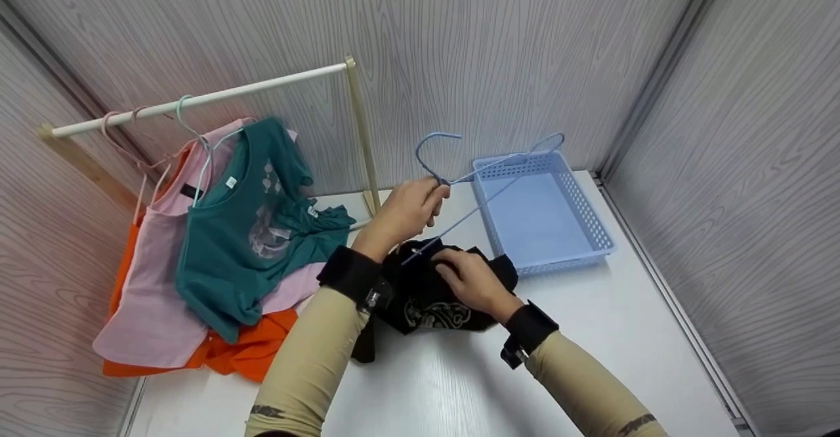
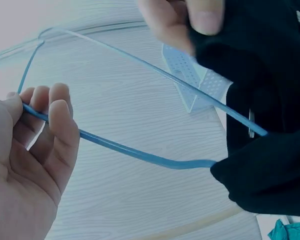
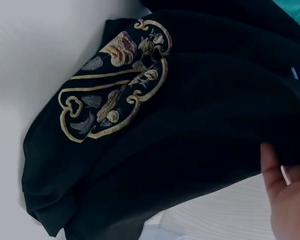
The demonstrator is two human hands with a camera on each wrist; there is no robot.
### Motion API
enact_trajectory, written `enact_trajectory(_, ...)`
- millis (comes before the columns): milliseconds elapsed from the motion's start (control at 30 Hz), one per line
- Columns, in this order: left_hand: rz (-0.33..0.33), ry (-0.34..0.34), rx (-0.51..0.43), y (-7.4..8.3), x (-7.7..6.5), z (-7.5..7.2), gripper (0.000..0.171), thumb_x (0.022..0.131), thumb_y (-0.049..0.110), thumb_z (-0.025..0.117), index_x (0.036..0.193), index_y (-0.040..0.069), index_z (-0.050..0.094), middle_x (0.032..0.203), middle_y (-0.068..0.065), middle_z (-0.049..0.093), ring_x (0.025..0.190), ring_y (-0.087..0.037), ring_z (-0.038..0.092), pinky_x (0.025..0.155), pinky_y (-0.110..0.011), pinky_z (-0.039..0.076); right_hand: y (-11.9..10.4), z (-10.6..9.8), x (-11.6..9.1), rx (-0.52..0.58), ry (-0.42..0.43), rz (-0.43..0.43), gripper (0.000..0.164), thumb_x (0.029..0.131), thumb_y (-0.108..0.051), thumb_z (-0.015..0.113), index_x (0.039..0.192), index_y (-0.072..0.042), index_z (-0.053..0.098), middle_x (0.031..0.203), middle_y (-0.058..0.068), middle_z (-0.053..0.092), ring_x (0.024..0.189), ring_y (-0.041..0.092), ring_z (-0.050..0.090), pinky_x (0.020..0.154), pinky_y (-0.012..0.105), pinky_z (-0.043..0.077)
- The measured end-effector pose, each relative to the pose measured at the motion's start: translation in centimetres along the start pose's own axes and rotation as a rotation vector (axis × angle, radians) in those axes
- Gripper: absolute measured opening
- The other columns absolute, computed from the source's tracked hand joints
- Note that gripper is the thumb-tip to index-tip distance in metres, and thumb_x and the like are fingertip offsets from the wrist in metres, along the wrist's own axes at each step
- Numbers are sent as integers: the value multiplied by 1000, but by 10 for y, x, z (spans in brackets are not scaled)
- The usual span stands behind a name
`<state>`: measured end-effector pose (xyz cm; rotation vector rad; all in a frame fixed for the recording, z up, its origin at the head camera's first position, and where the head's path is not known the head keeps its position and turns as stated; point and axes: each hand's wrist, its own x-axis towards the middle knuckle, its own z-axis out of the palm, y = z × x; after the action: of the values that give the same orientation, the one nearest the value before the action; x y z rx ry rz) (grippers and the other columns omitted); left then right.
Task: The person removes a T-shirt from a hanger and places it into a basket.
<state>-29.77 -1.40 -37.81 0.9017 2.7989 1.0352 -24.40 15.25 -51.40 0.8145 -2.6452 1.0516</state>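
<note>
Near the middle of the head view, my left hand (image 1: pixel 410 207) pinches a blue wire hanger (image 1: pixel 482 206) just below its hook. One end of the hanger runs into the neck of a black shirt (image 1: pixel 420 292); its other end sticks out free toward the upper right. My right hand (image 1: pixel 474 279) grips the shirt's edge by the neck opening. In the left wrist view, the left fingers (image 2: pixel 60 107) curl round the wire. Gold and grey embroidery shows on the black cloth (image 3: pixel 190 120) in the right wrist view, where the right thumb (image 3: pixel 272 167) presses the edge.
A rack with a white rail (image 1: pixel 262 86) stands at the left. A teal shirt (image 1: pixel 230 227), a pink garment (image 1: pixel 164 279) and orange clothing (image 1: pixel 252 345) hang there. A blue perforated basket (image 1: pixel 541 220) sits at the back right, by the wall.
</note>
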Motion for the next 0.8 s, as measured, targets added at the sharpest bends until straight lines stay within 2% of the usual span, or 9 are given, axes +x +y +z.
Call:
enact_trajectory(133, -19, 47, -25, -1, 0, 0, 34, 106, 31, 37, 102, 8, 61, 76, -3, 61, 59, -12, 60, 57, -26, 50, -5, 9, 1, -22, -70, 38, 30, 99, -24, 56, 125, -12, 64, 122, 3, 68, 110, 22, 64, 95, 39, 50)
enact_trajectory(233, -26, 79, -59, -3, 0, 3, 33, 106, 30, 37, 98, 8, 60, 73, -3, 61, 54, -10, 58, 49, -25, 50, -13, 19, 3, -8, -94, 31, 33, 97, -27, 60, 126, -12, 64, 123, 2, 68, 110, 21, 64, 96, 39, 49)
enact_trajectory(400, -32, 135, -43, -5, 0, 9, 32, 106, 28, 38, 95, 8, 60, 72, -4, 62, 53, -10, 60, 50, -23, 48, -27, 37, 8, -5, -7, 69, 23, 92, -29, 67, 107, -13, 73, 104, -1, 74, 96, 16, 68, 85, 35, 54)
enact_trajectory(533, -75, 175, -50, -7, 1, 11, 32, 106, 27, 38, 100, 7, 61, 73, -4, 63, 52, -12, 61, 52, -24, 49, -36, 47, 10, -102, 74, 92, 14, 88, -29, 71, 93, -17, 75, 91, -4, 74, 86, 16, 68, 78, 35, 54)
enact_trajectory(600, -82, 184, -47, -7, 1, 12, 33, 107, 28, 37, 102, 6, 62, 75, -4, 63, 52, -14, 62, 54, -26, 50, -39, 51, 11, -147, 90, 60, 10, 86, -27, 71, 89, -19, 74, 87, -6, 73, 84, 16, 67, 76, 34, 53)
enact_trajectory(667, -77, 190, -33, -8, 1, 12, 34, 107, 27, 36, 101, 6, 61, 75, -5, 63, 54, -16, 64, 58, -29, 52, -42, 54, 10, -171, 75, -14, 6, 84, -24, 71, 85, -18, 73, 83, -5, 72, 81, 16, 65, 74, 34, 52)
enact_trajectory(800, -73, 206, 17, -12, 0, 12, 34, 107, 27, 36, 100, 6, 62, 74, -5, 64, 57, -17, 65, 65, -32, 52, -45, 58, 7, -160, -33, -174, 5, 84, -22, 69, 83, -17, 72, 81, -5, 71, 79, 15, 64, 74, 31, 52)
